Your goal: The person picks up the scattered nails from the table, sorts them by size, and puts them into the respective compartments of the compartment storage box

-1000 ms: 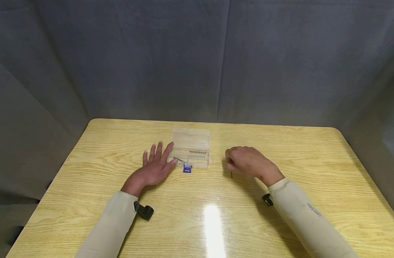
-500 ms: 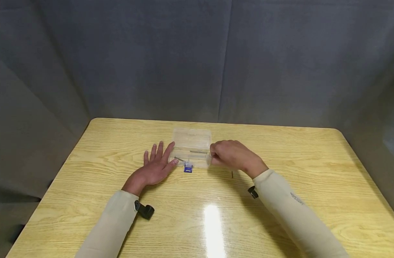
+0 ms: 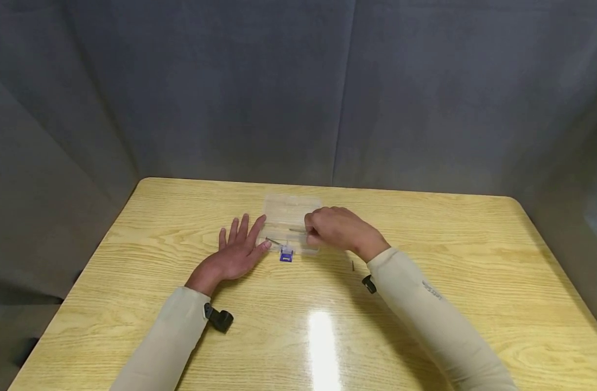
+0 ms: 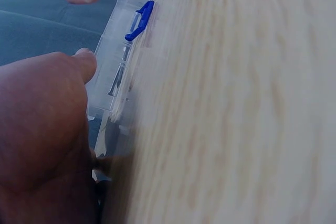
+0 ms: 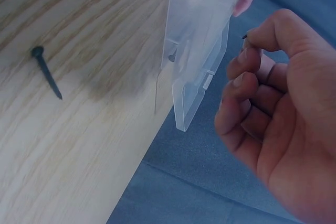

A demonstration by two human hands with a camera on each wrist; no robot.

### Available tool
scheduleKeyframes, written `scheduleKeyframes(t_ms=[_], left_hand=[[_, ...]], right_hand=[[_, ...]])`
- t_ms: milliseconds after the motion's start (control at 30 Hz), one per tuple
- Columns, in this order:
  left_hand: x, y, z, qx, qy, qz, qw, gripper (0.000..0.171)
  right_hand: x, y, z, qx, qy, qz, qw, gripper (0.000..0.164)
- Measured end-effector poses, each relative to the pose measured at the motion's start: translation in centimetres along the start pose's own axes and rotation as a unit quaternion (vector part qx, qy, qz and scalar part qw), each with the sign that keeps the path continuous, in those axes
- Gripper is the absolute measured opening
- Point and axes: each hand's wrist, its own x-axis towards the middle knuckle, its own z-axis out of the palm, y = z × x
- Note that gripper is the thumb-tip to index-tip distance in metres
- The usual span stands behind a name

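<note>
A clear plastic box (image 3: 279, 247) lies on the table with its lid (image 3: 289, 208) folded back. My left hand (image 3: 235, 258) rests beside its left end, fingers spread, thumb at the near edge. Inside the box are a long screw (image 3: 274, 241) on the left and another (image 3: 296, 230) towards the back. My right hand (image 3: 338, 231) is over the box's right end, thumb and forefinger pinched together. Between them shows the dark tip of a small screw (image 5: 244, 36); the rest is hidden by the fingers. A blue latch (image 3: 286, 255) hangs open at the box's front.
A dark screw (image 5: 46, 72) lies on the wooden table (image 3: 279, 336) to the right of the box, below my right forearm. A grey curtain (image 3: 230, 98) stands behind the table.
My right hand has moved left from beside the loose screw to above the box's right end. That screw stays on the table. The left hand has stayed in place.
</note>
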Motion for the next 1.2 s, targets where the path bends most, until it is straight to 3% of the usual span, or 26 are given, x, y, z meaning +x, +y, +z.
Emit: scheduleKeyframes(t_ms=[300,667,867,1200], left_hand=[[0.3,0.2,0.1,0.005,-0.007,-0.003,1.0000,0.070],[0.2,0.1,0.1,0.002,-0.004,0.001,1.0000,0.070],[0.2,0.0,0.2,0.005,-0.002,0.002,1.0000,0.070],[0.3,0.0,0.2,0.010,-0.004,0.000,0.9999,0.070]], right_hand=[[0.3,0.0,0.2,-0.004,0.012,0.006,1.000,0.021],[-0.9,0.6,0.2,0.007,0.018,0.000,1.000,0.023],[-1.9,0.7,0.2,0.015,0.026,0.010,0.999,0.024],[-4.9,1.1,0.3,0.023,-0.008,0.048,0.999,0.004]])
